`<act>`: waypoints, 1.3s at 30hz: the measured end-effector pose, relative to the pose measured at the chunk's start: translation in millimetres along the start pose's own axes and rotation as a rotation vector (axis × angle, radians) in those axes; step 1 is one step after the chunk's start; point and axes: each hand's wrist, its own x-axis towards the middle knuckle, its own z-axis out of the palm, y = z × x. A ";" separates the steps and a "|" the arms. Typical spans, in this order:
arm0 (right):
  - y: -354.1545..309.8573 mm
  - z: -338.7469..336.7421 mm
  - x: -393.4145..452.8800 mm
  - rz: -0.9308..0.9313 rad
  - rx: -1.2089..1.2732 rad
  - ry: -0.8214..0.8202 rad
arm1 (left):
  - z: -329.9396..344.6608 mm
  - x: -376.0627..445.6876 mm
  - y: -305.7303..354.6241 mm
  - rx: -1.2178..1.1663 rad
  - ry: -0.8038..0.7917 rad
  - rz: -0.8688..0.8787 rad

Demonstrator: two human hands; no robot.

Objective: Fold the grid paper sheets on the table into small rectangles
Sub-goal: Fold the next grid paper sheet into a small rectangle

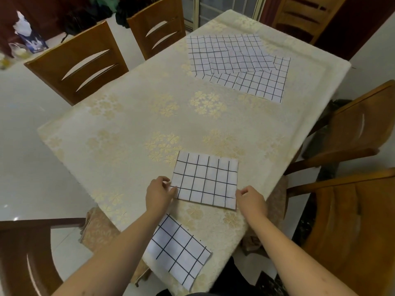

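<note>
Presently I log: folded white black-gridded paper sheet (206, 180) flat near the table's front edge; left hand (159, 194) pinches its left edge, right hand (251, 199) pinches its lower right corner. Smaller folded grid rectangle (177, 251) below, overhanging cream floral tablecloth (132, 116). Unfolded grid sheets (237, 65) stacked far side.

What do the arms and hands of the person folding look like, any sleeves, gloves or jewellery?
Both forearms are bare as far as the picture shows, with no sleeves in view. The left hand and right hand wear no gloves. No rings, watch or bracelet are visible on the fingers or wrists.
</note>
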 end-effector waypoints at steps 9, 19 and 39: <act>-33.7 31.9 8.8 -0.550 -0.220 -0.078 | 6.1 41.4 16.4 0.382 -0.048 0.427; -49.0 65.1 19.7 -0.697 -0.542 -0.201 | 21.9 56.9 6.6 0.644 -0.226 0.620; -44.0 76.5 23.3 -0.752 -0.543 -0.189 | 25.3 49.5 -2.3 0.638 -0.163 0.592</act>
